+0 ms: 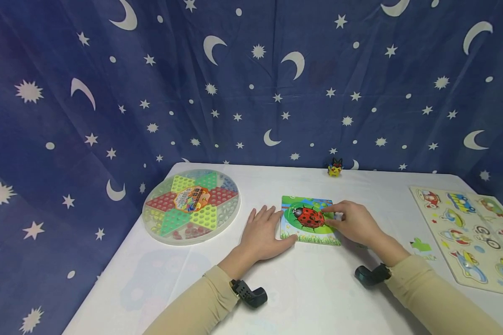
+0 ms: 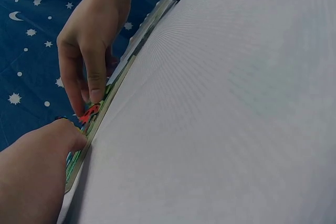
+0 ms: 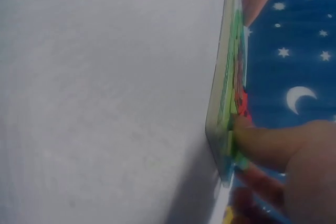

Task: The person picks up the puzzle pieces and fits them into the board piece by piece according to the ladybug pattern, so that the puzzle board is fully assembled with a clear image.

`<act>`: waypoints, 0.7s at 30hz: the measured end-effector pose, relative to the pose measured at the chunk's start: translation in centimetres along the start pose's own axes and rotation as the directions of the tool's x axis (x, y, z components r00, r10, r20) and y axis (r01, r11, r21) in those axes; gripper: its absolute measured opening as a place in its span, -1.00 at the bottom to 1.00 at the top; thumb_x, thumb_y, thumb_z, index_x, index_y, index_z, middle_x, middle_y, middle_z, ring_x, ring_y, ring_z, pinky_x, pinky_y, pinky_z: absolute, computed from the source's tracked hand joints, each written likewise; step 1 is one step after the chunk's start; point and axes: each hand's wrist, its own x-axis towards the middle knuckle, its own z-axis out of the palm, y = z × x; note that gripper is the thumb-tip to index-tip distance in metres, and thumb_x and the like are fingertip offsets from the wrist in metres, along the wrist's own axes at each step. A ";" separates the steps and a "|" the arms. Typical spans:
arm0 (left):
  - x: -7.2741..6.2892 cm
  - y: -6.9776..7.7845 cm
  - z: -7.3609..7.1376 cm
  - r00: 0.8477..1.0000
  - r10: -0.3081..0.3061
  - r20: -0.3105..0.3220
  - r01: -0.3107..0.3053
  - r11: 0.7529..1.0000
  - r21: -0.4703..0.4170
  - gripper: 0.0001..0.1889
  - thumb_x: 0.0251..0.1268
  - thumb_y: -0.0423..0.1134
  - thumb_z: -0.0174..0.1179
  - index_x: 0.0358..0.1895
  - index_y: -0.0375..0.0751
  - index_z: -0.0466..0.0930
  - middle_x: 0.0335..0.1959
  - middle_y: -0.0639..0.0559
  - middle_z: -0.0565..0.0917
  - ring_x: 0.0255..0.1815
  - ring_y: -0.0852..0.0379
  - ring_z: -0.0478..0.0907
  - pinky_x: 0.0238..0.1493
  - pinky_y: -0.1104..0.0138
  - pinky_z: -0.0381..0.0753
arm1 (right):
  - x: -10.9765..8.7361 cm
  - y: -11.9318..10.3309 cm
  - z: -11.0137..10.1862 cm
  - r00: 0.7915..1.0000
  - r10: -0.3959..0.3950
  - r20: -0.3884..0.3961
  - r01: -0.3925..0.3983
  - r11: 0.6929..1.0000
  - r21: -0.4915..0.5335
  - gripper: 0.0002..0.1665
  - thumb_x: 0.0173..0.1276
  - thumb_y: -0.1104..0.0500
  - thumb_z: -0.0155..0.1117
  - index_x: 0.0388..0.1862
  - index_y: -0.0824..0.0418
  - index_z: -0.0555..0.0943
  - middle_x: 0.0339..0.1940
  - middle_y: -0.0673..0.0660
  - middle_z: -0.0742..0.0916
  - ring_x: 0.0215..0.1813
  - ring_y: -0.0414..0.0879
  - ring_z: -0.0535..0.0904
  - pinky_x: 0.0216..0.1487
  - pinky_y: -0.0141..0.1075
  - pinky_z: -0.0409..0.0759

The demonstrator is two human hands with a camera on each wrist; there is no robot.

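We saw the puzzle board (image 1: 291,232) lying flat on the white table (image 1: 310,288), the ladybug (image 1: 310,217) facing upward. At the ladybug's right end, the right hand (image 1: 356,223) seemed to pinch a red piece (image 2: 90,112) between thumb and fingers. The left hand (image 1: 260,237), its fingers straight, touched the board's left side, perhaps so it would not slide. The piece's outline was hidden by fingertips; the large picture board (image 1: 469,249) was cut off at right.
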 end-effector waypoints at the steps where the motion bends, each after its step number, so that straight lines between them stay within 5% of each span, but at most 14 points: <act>1: 0.0 0.0 0.0 1.000 0.000 0.001 0.000 1.000 0.000 -0.14 0.29 0.41 0.08 0.51 -0.10 0.40 0.52 -0.14 0.37 0.60 -0.14 0.12 0.59 -0.08 -0.07 | 0.1 -0.1 0.0 1.000 0.002 0.009 -0.002 1.000 -0.017 -0.64 0.28 0.12 0.54 0.06 0.12 0.80 -0.05 0.23 0.75 -0.29 -0.01 0.56 -0.25 -0.09 0.59; 7: 0.1 -0.1 0.2 1.000 0.000 0.001 -0.001 1.000 0.011 -0.13 0.30 0.41 0.06 0.51 -0.10 0.39 0.53 -0.14 0.35 0.60 -0.14 0.12 0.59 -0.07 -0.07 | 0.3 -0.7 -0.2 0.999 0.017 0.046 -0.013 0.996 -0.090 -0.67 0.29 0.08 0.53 0.03 0.09 0.82 0.02 0.27 0.76 0.08 0.23 0.64 0.09 0.20 0.60; 21: 0.1 -0.1 0.2 1.000 -0.002 0.012 0.002 1.000 0.009 -0.13 0.31 0.41 0.05 0.53 -0.09 0.38 0.54 -0.13 0.34 0.61 -0.13 0.10 0.60 -0.07 -0.10 | 0.4 -2.0 -0.5 0.993 -0.088 0.079 0.105 0.962 -0.250 -0.78 0.30 0.19 0.51 -0.08 0.10 0.86 -0.19 0.12 0.80 -0.19 0.04 0.70 -0.23 -0.02 0.69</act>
